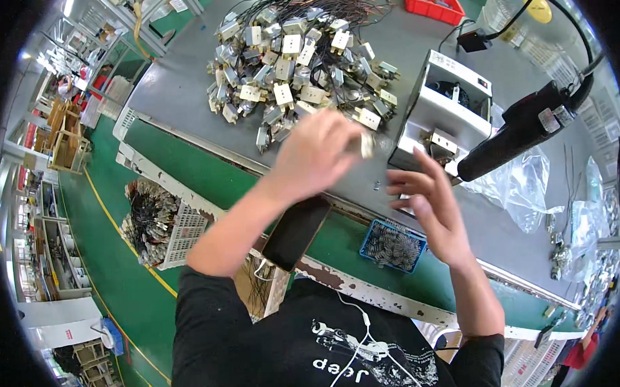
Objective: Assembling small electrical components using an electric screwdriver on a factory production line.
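Over the front edge of the grey table (177,92), the left hand (317,151) is pinching a small pale metal part (368,145), which is showing blurred at its fingertips. The right hand (433,206) is hovering, fingers spread and grasping nothing, near the silver machine (445,114). Toward the far edge, a heap of wired metal parts (283,70) is lying; along the front edge, a blue tray (389,265) is sitting.

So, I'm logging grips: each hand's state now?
Left hand: closed on a blurred, pale, blocky metallic part.
Right hand: open, fingers spread, nothing visibly held.
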{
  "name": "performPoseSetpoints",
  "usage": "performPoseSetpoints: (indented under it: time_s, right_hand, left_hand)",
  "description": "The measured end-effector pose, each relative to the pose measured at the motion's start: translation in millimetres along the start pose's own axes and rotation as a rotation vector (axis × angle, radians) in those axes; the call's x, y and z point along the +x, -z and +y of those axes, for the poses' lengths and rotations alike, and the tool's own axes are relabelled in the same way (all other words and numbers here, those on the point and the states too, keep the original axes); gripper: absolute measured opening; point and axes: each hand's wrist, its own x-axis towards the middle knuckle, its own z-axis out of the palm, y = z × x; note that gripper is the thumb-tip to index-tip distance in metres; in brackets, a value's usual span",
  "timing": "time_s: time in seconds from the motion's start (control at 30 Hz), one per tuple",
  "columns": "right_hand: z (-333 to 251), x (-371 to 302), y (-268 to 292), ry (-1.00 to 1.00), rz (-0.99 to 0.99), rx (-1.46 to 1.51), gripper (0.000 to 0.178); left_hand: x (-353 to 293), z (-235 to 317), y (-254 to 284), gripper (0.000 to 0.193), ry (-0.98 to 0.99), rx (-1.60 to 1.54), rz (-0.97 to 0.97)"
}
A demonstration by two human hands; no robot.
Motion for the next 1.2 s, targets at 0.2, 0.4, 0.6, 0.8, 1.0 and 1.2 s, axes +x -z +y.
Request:
performPoseSetpoints:
  time_s: [0.2,0.4,0.6,0.8,1.0,1.2]
  right_hand:
    - [5,39,-8,-0.362,-0.135,0.51,0.05]
    - [-52,-29,34,-0.313,-0.415,-0.18,0.057]
    - [-77,-90,104,-0.24,-0.097,-0.537,0.069]
    - [-32,-86,129,-0.019,0.018,-0.686,0.036]
    - [-31,-74,84,-0.325,0.018,-0.202,0.035]
    - [-24,-61,61,-0.268,0.156,-0.604,0.046]
  left_hand:
    - [-7,46,-1,0.039,-0.086,-0.396,-0.098]
    - [9,6,-3,0.039,-0.148,0.064,0.078]
    - [47,28,17,0.018,-0.389,0.008,0.009]
    - [28,31,49,0.021,-0.278,0.063,0.089]
    - [10,26,55,0.034,-0.278,0.067,0.147]
    - [6,25,54,0.038,-0.285,0.108,0.172]
